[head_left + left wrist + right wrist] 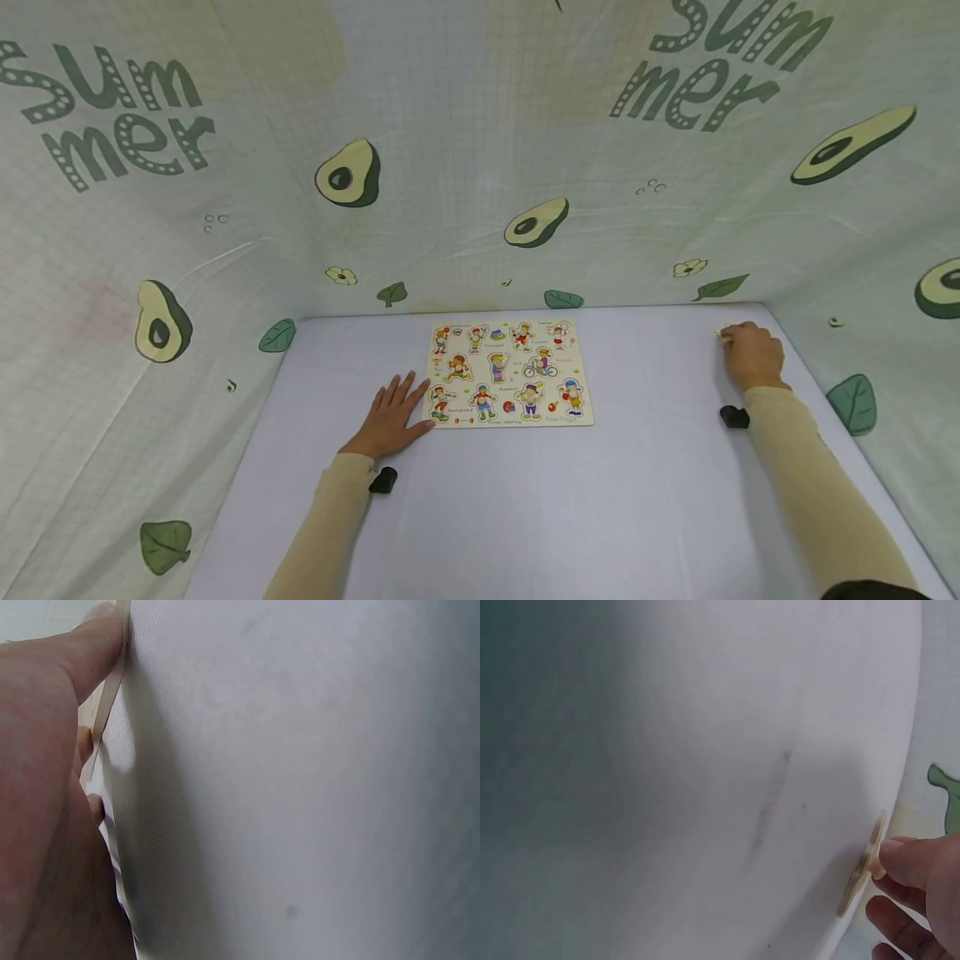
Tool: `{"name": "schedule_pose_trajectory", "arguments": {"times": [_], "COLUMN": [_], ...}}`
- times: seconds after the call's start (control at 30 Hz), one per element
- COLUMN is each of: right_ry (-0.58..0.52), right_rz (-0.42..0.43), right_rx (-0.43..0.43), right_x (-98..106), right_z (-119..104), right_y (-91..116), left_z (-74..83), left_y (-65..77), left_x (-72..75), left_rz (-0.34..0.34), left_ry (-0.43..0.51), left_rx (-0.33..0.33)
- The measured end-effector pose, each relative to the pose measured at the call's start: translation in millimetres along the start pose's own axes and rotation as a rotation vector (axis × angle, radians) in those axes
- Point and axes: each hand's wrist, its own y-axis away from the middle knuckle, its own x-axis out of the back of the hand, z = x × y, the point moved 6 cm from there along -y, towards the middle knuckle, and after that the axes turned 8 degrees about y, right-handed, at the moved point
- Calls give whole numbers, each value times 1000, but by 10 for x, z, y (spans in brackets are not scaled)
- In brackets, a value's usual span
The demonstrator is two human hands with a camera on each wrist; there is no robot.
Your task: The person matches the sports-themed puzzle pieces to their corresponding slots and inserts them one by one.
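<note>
A flat wooden puzzle board [582, 417] printed with several cartoon children at sports lies toward the back of the table. At its left edge rests my left hand [386, 421], fingers spread and straight, with the thumb at the board's lower left corner. In the left wrist view the thumb [97, 645] lies against the board's edge. Far to the right, my right hand [753, 358] pinches a small wooden puzzle piece [861, 871] between thumb and fingers, by a knob on it. The piece is close over the white tabletop, its printed face mostly hidden.
The white table [525, 508] ends at the back and right against a hanging curtain [450, 100] printed with avocados and leaves. The right hand is near the table's back right corner. A black wrist device [384, 481] sits at the left cuff, another [734, 417] at the right.
</note>
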Motion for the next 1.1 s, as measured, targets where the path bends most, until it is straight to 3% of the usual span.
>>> {"name": "schedule_pose_trajectory", "arguments": {"times": [0.63, 0.83, 1.1], "right_ry": [-29, -62, -129], "right_rz": [-29, 0, 47], "right_rx": [-62, -8, 82], "right_x": [-27, 34, 93], "right_z": [117, -94, -572], "right_y": [-34, -5, 70], "left_z": [-2, -3, -15], "left_y": [-18, -2, -14], "left_x": [-15, -9, -22], "left_rz": [-12, -23, -10], "left_ry": [11, 5, 8], "left_rx": [7, 19, 20]}}
